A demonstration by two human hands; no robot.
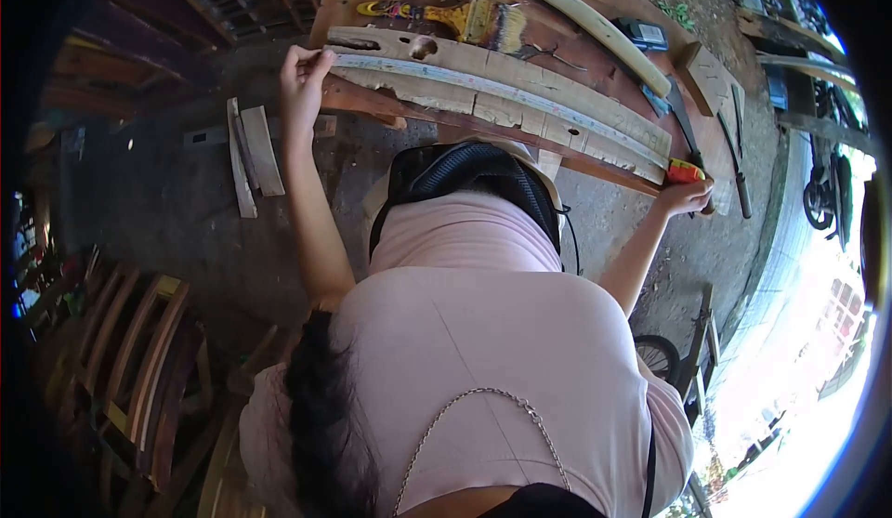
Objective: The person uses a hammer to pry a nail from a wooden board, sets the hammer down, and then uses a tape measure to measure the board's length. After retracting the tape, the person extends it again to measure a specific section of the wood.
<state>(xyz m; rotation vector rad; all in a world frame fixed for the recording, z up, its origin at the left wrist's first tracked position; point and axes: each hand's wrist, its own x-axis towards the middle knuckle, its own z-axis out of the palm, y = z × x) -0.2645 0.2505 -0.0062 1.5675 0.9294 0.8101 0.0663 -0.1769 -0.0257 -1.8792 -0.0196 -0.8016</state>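
A long wooden board [520,79] with a knot hole near its left end lies on the reddish workbench. Along it stretches a pale measuring tape blade [502,93]. My left hand [305,77] pinches the blade's end at the board's left end. At the board's right end, my right hand [686,199] holds the red and yellow tape measure case [685,171]. Behind the board lies a paintbrush [474,23] with a yellow handle.
A curved wooden strip [585,21], a dark device [641,34], a wood block [699,78] and a saw-like tool [683,123] lie at the back right. Wood offcuts [253,154] are on the floor at left. Curved slats [139,360] stand at lower left.
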